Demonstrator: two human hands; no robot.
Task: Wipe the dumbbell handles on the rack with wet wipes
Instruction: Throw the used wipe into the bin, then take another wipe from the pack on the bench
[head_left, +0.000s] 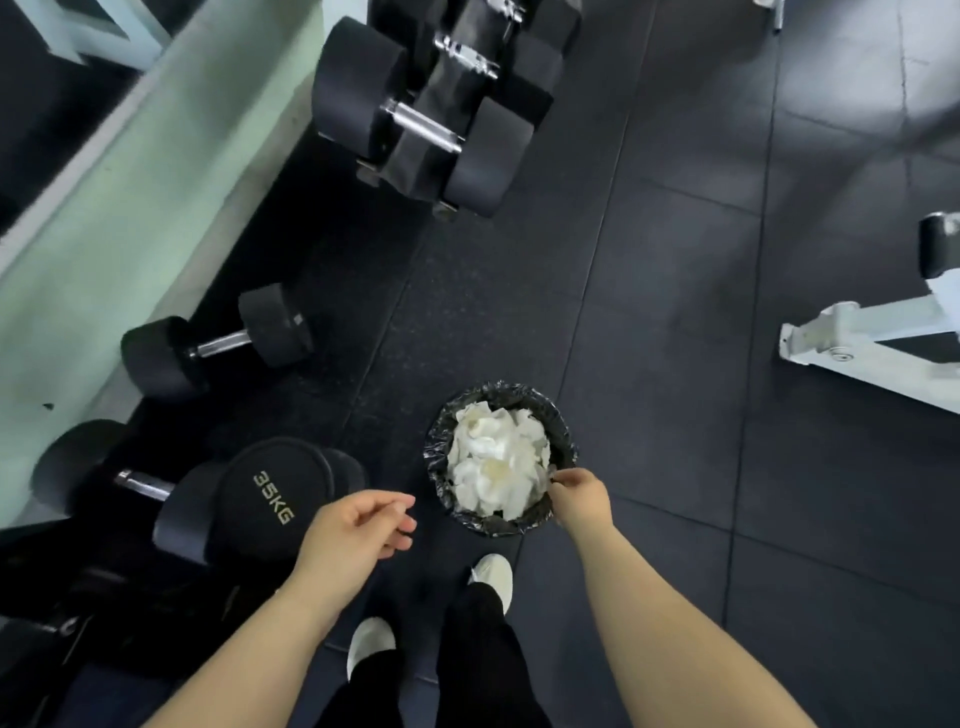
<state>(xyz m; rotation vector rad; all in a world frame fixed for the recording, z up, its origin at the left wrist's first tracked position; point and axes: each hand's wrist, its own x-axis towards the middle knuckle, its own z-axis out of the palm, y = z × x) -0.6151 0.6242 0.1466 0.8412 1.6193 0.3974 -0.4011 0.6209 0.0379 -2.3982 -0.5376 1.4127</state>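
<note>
A small bin (563, 441) lined with a black bag stands on the floor in front of me, filled with used white wipes (493, 462). My right hand (579, 493) reaches over the bin's right rim, fingertips pinched at the edge of a wipe on the pile. My left hand (358, 525) hovers left of the bin, loosely curled and holding nothing. A 35 kg dumbbell (249, 493) lies on the low rack at my left. More dumbbells with chrome handles (426, 127) sit on a rack further ahead.
A loose dumbbell (218, 343) lies on the floor by the pale green wall (130, 208). A white bench frame (857, 338) stands at the right. My feet in white shoes (493, 574) are just behind the bin on dark rubber floor tiles.
</note>
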